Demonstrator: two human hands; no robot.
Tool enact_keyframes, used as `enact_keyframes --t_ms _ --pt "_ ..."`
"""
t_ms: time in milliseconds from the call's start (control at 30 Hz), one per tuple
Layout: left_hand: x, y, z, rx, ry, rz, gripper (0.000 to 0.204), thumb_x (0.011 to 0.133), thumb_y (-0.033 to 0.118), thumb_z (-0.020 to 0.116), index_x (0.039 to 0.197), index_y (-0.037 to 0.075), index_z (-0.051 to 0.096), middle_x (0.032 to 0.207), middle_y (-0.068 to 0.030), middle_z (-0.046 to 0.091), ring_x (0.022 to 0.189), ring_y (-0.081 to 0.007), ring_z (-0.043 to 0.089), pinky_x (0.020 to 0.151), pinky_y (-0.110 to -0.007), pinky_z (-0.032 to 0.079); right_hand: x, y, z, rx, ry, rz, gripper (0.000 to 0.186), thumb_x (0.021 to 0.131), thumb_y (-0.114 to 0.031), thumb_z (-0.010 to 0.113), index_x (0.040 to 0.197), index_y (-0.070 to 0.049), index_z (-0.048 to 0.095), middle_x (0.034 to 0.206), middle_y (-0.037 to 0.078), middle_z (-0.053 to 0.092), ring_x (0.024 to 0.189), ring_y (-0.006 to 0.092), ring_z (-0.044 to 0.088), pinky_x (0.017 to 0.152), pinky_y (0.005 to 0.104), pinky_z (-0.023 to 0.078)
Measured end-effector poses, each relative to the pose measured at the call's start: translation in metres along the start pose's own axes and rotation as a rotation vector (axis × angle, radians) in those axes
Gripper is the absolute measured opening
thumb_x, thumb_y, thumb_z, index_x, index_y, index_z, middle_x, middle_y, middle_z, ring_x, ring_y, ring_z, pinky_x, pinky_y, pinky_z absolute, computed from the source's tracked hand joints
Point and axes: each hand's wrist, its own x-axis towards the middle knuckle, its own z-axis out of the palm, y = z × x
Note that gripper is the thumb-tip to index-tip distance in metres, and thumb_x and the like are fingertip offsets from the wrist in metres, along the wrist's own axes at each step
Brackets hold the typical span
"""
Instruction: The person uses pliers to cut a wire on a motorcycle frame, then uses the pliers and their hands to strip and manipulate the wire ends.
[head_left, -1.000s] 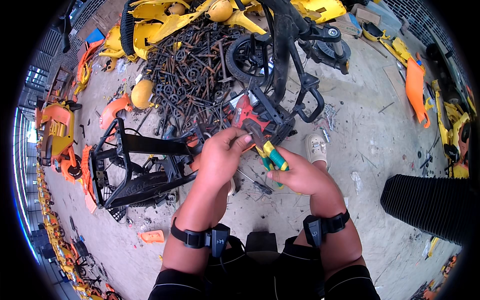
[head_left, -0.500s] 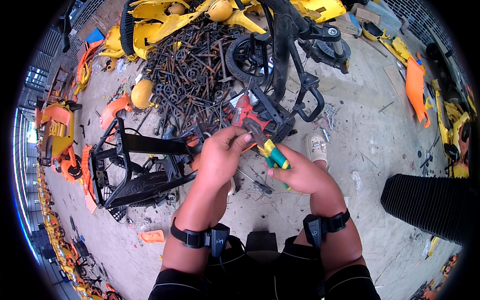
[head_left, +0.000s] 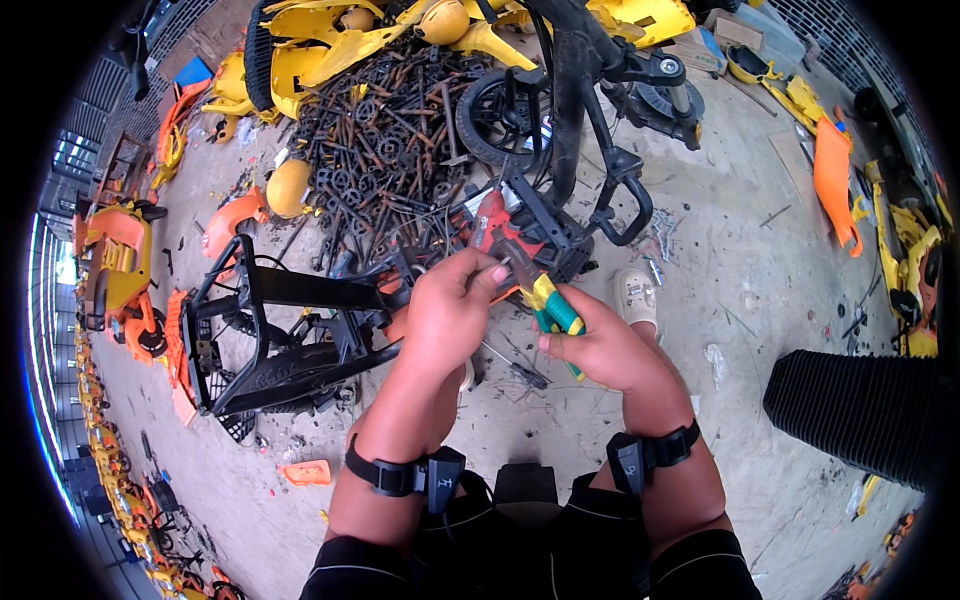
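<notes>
My right hand (head_left: 605,345) is wrapped round the green and yellow handles of a pair of pliers (head_left: 562,310), whose metal jaws point up and left. Close by the jaws, my left hand (head_left: 447,308) is closed in a pinch between thumb and fingers; whatever it holds is too small and hidden to name. Just beyond both hands a red power tool (head_left: 492,222) lies on the black frame (head_left: 315,288) of a partly stripped scooter. The frame's upright front part (head_left: 578,110) rises ahead, and the left hand hides some of the middle.
A heap of rusty metal parts (head_left: 385,160) lies ahead, with yellow body panels (head_left: 345,55) behind it. A black ribbed part (head_left: 850,415) stands at the right. An orange panel (head_left: 832,185) lies farther right. A screwdriver-like tool (head_left: 515,365) and small scraps are on the floor below.
The pliers and both hands have barely shifted, with the right hand still gripping the handles and the left still pinched. The whole view has moved slightly.
</notes>
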Motion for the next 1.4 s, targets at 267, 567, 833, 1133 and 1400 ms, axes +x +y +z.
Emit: enact_keyframes --t_ms 267,567,833,1133,1400 --pt "-0.001 0.005 0.0 -0.015 0.001 -0.073 0.014 0.095 0.012 0.069 0.097 -0.002 0.068 0.077 -0.0112 0.067 0.07 -0.016 0.059 0.068 -0.032 0.05 -0.002 -0.005 0.002 0.089 0.019 0.024 0.047 0.091 -0.008 0.073 0.133 0.0 0.054 0.11 0.006 0.065 0.096 0.0137 0.063 0.085 0.03 0.054" --pt "0.002 0.001 0.003 0.006 0.008 -0.066 0.016 0.095 0.014 0.069 0.097 -0.002 0.068 0.075 -0.0132 0.066 0.067 -0.0185 0.059 0.066 -0.034 0.05 -0.001 -0.006 0.002 0.089 0.038 0.038 0.042 0.089 -0.004 0.07 0.129 0.0 0.057 0.108 0.005 0.065 0.096 0.0129 0.061 0.082 0.0302 0.052" --pt "0.003 0.001 0.007 0.028 0.01 -0.021 0.016 0.099 0.013 0.066 0.094 -0.002 0.066 0.072 -0.0007 0.058 0.068 -0.0078 0.049 0.063 -0.027 0.044 0.0 -0.002 0.0 0.105 0.057 0.043 0.04 0.088 -0.002 0.07 0.126 0.0 0.058 0.104 0.004 0.065 0.091 0.013 0.062 0.08 0.0305 0.053" --pt "-0.003 -0.017 0.0 0.234 0.008 0.002 0.017 0.098 0.015 0.067 0.095 -0.002 0.067 0.072 -0.0037 0.062 0.068 -0.0106 0.053 0.065 -0.029 0.047 0.006 -0.007 -0.032 0.429 0.363 -0.084 0.044 0.089 -0.002 0.067 0.132 0.001 0.056 0.103 0.008 0.064 0.086 0.0177 0.065 0.076 0.0332 0.054" --pt "0.001 -0.004 -0.013 -0.034 0.113 -0.085 0.02 0.103 0.018 0.061 0.1 -0.001 0.069 0.076 -0.0031 0.066 0.07 -0.0062 0.058 0.064 -0.025 0.048 -0.006 -0.004 -0.043 0.298 0.294 -0.098 0.045 0.09 -0.005 0.068 0.133 0.003 0.055 0.102 0.007 0.064 0.086 0.0177 0.064 0.08 0.0329 0.053"
